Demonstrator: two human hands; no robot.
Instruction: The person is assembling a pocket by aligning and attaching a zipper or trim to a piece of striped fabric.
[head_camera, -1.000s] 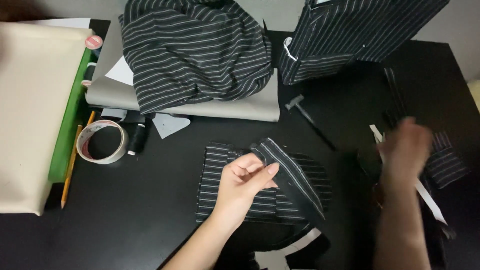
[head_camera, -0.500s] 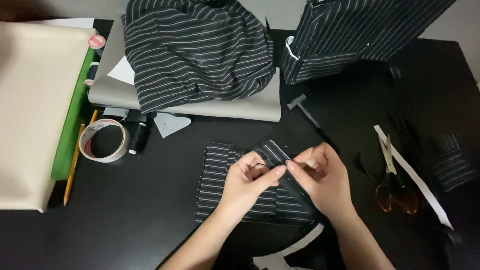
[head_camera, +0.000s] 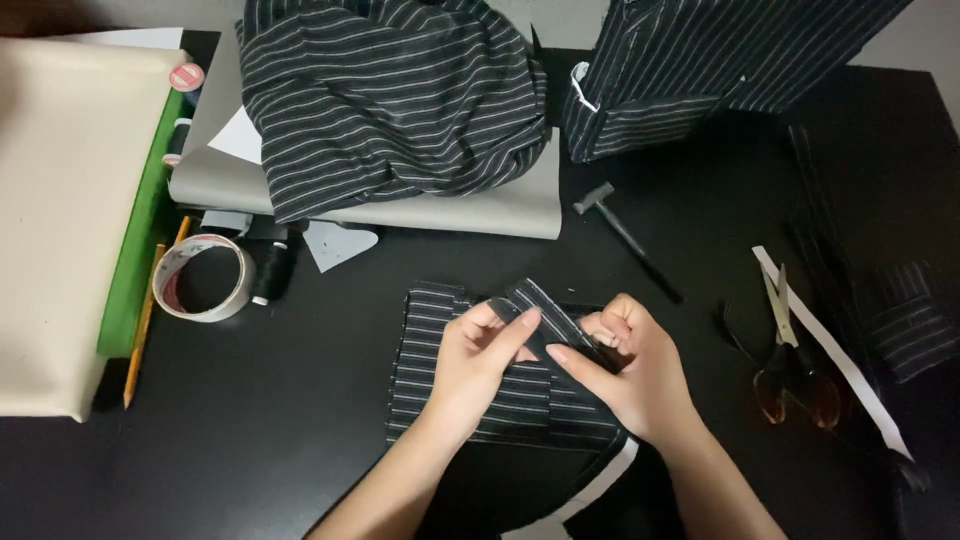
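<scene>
Strip (head_camera: 548, 318) diagonal, upper-left to lower-right.

My left hand (head_camera: 480, 365): pinching the striped strip (head_camera: 545, 315).
My right hand (head_camera: 630, 370): gripping that strip's other end.
Under them: striped fabric piece (head_camera: 440, 385).
Right: scissors (head_camera: 785, 350), apart.

A narrow black white-striped fabric strip (head_camera: 545, 318) lies diagonally over a flat striped panel (head_camera: 440, 375).

Right hand (head_camera: 630, 375) was moved in from the bench's right edge, away from the scissors (head_camera: 790, 350), onto the striped strip (head_camera: 545, 320); strip now pinched alongside left hand (head_camera: 480, 365).
</scene>
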